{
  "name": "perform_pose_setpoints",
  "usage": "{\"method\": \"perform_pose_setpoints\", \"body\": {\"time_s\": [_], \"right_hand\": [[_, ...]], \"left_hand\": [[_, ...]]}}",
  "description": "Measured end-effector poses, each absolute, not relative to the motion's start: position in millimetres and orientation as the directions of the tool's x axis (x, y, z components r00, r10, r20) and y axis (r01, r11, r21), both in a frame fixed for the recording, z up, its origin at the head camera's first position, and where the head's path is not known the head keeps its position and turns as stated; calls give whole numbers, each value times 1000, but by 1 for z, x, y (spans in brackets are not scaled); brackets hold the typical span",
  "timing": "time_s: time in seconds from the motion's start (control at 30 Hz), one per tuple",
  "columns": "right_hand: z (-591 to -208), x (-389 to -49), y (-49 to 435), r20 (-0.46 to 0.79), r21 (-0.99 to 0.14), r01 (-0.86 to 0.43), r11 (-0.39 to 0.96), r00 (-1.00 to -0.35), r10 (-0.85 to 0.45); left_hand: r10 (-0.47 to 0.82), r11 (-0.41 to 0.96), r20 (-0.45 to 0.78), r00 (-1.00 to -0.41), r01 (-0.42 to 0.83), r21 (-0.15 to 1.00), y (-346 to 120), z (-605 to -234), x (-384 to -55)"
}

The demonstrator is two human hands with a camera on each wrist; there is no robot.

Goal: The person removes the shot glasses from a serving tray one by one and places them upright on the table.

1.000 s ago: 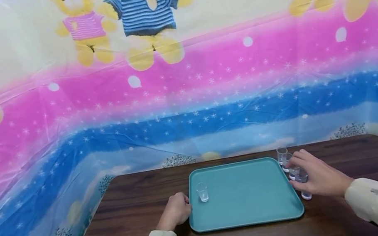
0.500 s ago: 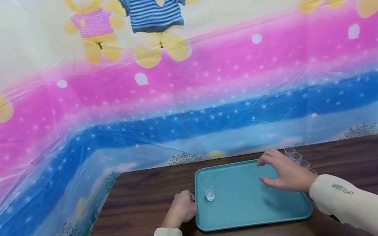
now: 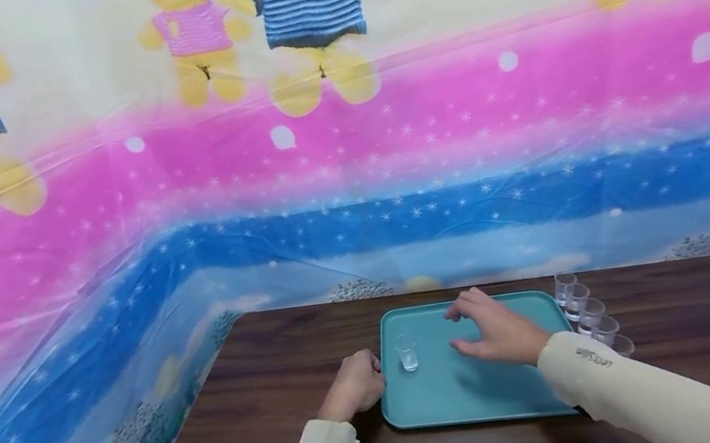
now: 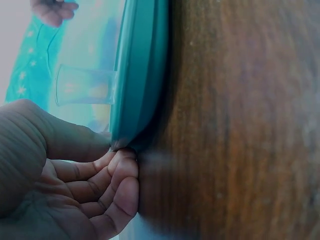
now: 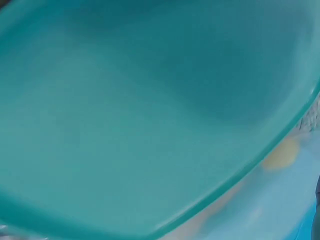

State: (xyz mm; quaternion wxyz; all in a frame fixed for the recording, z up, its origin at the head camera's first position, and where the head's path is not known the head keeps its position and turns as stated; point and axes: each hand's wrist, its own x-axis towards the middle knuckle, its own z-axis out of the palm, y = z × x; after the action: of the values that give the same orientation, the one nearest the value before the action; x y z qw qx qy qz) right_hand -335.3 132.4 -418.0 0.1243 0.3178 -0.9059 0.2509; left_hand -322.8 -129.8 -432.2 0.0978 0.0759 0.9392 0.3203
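Note:
My left hand (image 3: 355, 384) pinches the left rim of a teal tray (image 3: 475, 414). In the left wrist view, the thumb lies on the tray's edge with the curled fingers below it. One small clear shot glass (image 3: 407, 352) stands upright on the tray near that hand; the left wrist view shows the same shot glass (image 4: 85, 85) past the rim. Above the middle of the tray hovers my right hand (image 3: 499, 331), thumb and fingers spread apart, nothing between them. Bare tray surface (image 5: 125, 115) fills most of the right wrist view.
Several more clear shot glasses (image 3: 576, 300) stand in a slanting row along the tray's right edge, the nearest partly behind the right sleeve (image 3: 610, 374). A dark wooden table (image 3: 267, 371) carries everything. Behind it hangs a printed cloth (image 3: 439, 214) with bears and snowflakes.
My right hand has moved left from the row of shot glasses to over the tray, its fingers spread. My left hand keeps its grip on the rim. The head view has turned slightly left.

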Motion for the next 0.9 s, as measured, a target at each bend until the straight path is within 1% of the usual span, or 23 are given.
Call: {"method": "perform_pose_setpoints", "body": {"time_s": [0.23,0.53,0.9], "right_hand": [[-417,-338,105,363,-361,-671,647,-741,-565],[-412,-340,76,305,-360,-662,658,-750,-587],[-417,-343,63,293,-399,-662,634,-747,-596]], "left_hand": [[212,775,-140,-967,79,626,-124,-428,-323],[209,794,-143,-968,82,603,-123,-428,-324],[188,803,-152,-970,63,592,-131,-432,-325]]}}
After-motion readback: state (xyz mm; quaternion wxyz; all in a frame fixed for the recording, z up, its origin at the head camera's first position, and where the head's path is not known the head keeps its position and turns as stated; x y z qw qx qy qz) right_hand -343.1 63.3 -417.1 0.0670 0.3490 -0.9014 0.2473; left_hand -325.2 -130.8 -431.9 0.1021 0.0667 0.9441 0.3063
